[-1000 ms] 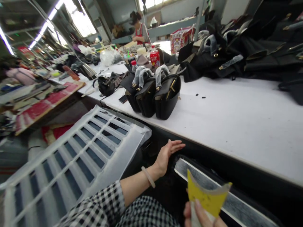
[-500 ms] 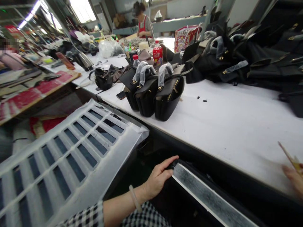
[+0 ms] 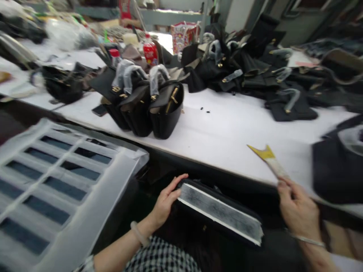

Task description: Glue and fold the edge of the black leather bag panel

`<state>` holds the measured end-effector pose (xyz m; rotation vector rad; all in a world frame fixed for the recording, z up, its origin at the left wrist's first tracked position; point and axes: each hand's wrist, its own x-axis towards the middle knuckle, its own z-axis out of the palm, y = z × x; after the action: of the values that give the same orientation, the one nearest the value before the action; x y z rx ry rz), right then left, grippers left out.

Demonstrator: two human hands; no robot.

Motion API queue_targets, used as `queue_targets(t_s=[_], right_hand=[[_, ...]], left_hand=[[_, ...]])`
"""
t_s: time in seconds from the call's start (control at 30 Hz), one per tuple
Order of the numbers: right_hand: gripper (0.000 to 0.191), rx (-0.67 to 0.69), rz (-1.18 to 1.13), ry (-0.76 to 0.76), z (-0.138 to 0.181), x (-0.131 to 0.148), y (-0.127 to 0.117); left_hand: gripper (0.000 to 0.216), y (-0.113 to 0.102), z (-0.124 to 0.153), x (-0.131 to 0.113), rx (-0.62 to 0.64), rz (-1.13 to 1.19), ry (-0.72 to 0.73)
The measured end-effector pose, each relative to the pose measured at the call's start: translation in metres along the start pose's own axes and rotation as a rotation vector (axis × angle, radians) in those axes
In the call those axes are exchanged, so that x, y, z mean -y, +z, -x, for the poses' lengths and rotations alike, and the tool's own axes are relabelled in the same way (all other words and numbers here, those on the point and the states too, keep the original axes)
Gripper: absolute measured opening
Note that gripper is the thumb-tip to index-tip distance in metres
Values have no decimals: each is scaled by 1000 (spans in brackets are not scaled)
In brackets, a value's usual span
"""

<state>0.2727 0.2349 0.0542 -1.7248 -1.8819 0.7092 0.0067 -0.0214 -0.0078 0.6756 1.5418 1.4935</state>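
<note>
**A:** Head view — what is the left hand (image 3: 166,201) doing?

**B:** Its fingers curl around the near end of a long black bag piece (image 3: 218,213) with a grey strip along its top. The piece lies low, just under the edge of the white table (image 3: 232,128), in front of the person.

**A:** And the right hand (image 3: 297,211)?

**B:** It pinches a thin yellow and white card (image 3: 269,160) between thumb and fingers. The card sticks up and away over the table edge.

**A:** What sits on the table?

**B:** Three black handbags (image 3: 147,107) stand in a row, touching, with grey wrap on their handles. A pile of black bags (image 3: 255,71) lies farther back. A red bottle (image 3: 150,53) stands behind the row — and a phone (image 3: 99,110) lies just beside it.

**A:** And on the left?

**B:** A white rack (image 3: 56,181) with dark slots, tilted.
</note>
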Motion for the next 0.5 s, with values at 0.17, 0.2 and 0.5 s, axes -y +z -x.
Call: queue_targets(t_s=[0.17, 0.2, 0.5], right_hand=[[51, 33, -632, 300, 92, -28, -2], [51, 47, -766, 386, 105, -29, 2], [59, 89, -1011, 660, 134, -6, 35]], left_hand=[[44, 5, -8, 15, 17, 119, 21], [46, 5, -9, 16, 41, 153, -9], [43, 11, -9, 10, -33, 230, -121]])
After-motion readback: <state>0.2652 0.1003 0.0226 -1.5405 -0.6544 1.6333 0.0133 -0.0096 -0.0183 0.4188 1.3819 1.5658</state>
